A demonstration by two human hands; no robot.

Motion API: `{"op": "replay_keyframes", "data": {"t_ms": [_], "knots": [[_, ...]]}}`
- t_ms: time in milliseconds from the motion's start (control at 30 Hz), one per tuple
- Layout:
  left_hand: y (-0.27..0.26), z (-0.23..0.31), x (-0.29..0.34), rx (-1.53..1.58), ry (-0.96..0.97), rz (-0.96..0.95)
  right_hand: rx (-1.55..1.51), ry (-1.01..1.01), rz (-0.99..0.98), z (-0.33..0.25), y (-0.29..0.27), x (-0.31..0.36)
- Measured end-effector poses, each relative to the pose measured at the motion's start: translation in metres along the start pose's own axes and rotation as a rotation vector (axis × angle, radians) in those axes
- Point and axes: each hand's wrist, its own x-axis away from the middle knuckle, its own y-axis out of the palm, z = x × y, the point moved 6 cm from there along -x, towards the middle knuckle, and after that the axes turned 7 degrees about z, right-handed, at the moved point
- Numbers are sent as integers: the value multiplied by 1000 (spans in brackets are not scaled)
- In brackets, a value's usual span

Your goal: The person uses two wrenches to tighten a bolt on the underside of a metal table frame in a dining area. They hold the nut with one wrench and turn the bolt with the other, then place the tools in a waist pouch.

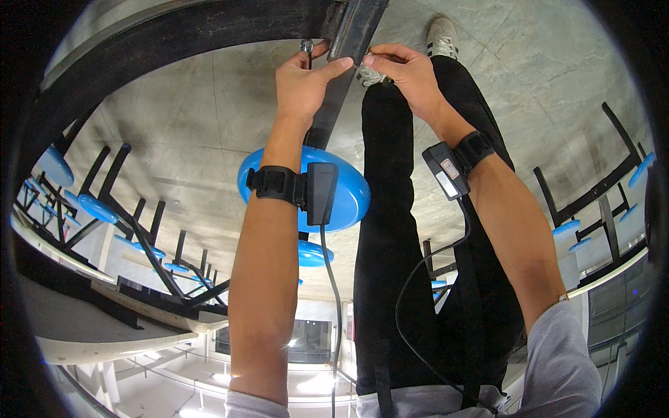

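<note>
A black metal beam point(354, 33) comes down from the top edge, and both hands are at it. On its left side is my left hand point(304, 87), closed around a slim tool with a shiny metal socket-like end point(306, 46); the thumb reaches onto the beam. My right hand point(411, 76) is at the beam's right edge, with thumb and fingers pinched together. Whatever small piece lies between those fingertips is too hard to make out. Below the hands, a round blue seat point(348, 198) sits partly behind my left forearm.
A curved black metal frame point(209, 24) arches across the upper left. Several black-legged units with blue seats point(97, 208) stand on both sides of the grey tiled floor point(202, 104). Cables point(333, 279) run down from boxes strapped to both wrists. My legs and shoes point(442, 38) are close by.
</note>
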Motion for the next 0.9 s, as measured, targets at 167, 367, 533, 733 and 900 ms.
{"op": "replay_keyframes", "data": {"t_ms": [167, 367, 533, 733, 900], "knots": [[2, 1, 0, -10, -12, 8, 244, -66, -20, 10, -2, -7], [1, 2, 2, -6, -28, 4, 128, -37, -25, 11, 7, 1], [0, 2, 0, -25, 16, 9, 56, 14, -11, 13, 9, 1], [3, 2, 1, -8, -4, -8, 95, 35, -90, 14, 12, -7], [2, 4, 3, -44, 28, 15, 21, 97, -28, 17, 9, -4]]}}
